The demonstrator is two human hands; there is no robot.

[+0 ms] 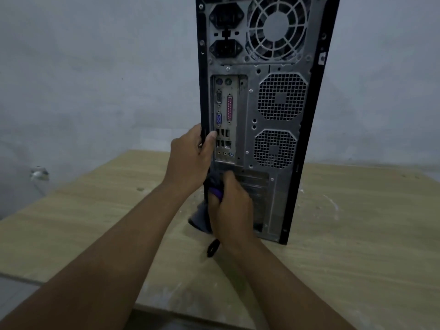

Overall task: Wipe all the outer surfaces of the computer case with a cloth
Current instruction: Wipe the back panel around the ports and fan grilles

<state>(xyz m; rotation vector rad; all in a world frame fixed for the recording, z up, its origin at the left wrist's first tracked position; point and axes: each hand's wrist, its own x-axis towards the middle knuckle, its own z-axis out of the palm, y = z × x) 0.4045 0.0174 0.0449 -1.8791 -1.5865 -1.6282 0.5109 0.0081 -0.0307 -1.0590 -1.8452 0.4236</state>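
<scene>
No legible text or labels on computer case [247, 129]

Dull grey metal, perforated and dusty, on the computer case [247, 129] rear above the right hand [232, 206]; soft dark cloth [202, 217] bunched in it; matt pale wood-grain table [95, 210] beneath, scuffed white.

Black-edged computer case [247, 139] shows a silver-grey back with mesh-punched vents [282, 96], cloth [202, 217] is dark grey with a purple patch, table [357, 246] pale woodgrain, wall [95, 67] grey-blue
</scene>
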